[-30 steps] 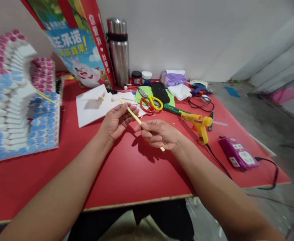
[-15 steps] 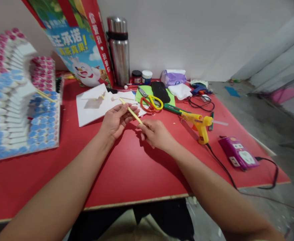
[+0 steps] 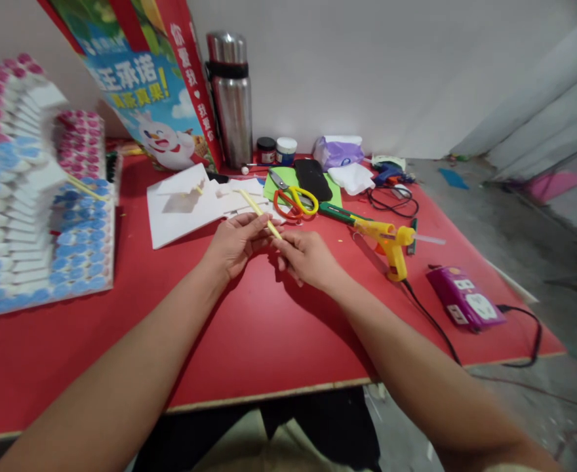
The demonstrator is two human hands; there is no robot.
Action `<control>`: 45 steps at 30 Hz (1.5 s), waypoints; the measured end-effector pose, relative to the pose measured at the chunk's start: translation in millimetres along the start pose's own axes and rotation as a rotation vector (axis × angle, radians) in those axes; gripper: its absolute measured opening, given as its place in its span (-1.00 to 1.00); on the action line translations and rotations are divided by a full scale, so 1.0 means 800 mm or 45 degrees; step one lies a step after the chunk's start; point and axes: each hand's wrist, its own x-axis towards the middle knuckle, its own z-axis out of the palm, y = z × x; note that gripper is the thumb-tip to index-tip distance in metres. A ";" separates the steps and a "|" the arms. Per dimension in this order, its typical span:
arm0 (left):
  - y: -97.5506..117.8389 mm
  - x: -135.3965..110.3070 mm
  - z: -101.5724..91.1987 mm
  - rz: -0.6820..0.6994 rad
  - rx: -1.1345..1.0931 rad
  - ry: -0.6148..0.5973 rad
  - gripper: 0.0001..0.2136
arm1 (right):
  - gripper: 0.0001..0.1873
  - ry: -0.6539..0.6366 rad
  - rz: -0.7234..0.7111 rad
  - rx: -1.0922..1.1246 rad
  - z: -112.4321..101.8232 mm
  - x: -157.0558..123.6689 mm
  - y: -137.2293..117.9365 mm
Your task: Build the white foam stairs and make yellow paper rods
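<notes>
A thin pale-yellow stick (image 3: 252, 204), perhaps a straw or rolled paper, slants between my hands above the red table. My left hand (image 3: 242, 241) is closed around it partway along, thumb on top. At the near end my right hand (image 3: 304, 255) pinches it between thumb and forefinger, with the other fingers curled under. The two hands nearly touch. The stick's far end points at torn white foam board pieces (image 3: 179, 204) behind my left hand. Just beyond my right hand lie scissors (image 3: 296, 201) with a red and a yellow handle.
On the left stands a white model covered in blue and pink rolls (image 3: 84, 242). A steel thermos (image 3: 234, 111) and a printed bag (image 3: 155, 98) stand behind. To the right are a yellow glue gun (image 3: 394, 249) with a trailing cord and a purple box (image 3: 465, 298).
My left hand has slid along the stick toward my right hand, and its fingers have closed around it. My right hand keeps its pinch on the near end.
</notes>
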 end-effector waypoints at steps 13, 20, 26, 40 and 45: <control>-0.001 0.002 -0.004 0.071 0.036 -0.039 -0.82 | -0.71 0.057 -0.070 -0.149 -0.001 -0.003 -0.002; -0.002 -0.001 0.001 0.114 -0.066 -0.085 -0.85 | -0.75 -0.094 0.136 0.494 -0.002 -0.001 -0.013; 0.001 -0.007 0.010 0.095 -0.249 -0.068 -0.95 | -0.77 -0.147 0.287 0.856 -0.008 0.007 -0.011; -0.011 -0.009 0.018 0.044 -0.223 -0.079 -0.93 | -0.98 0.171 -0.343 0.199 0.046 0.011 0.001; -0.011 -0.009 0.018 0.047 -0.160 -0.110 -0.91 | -0.88 0.165 -0.348 0.205 0.050 0.015 0.014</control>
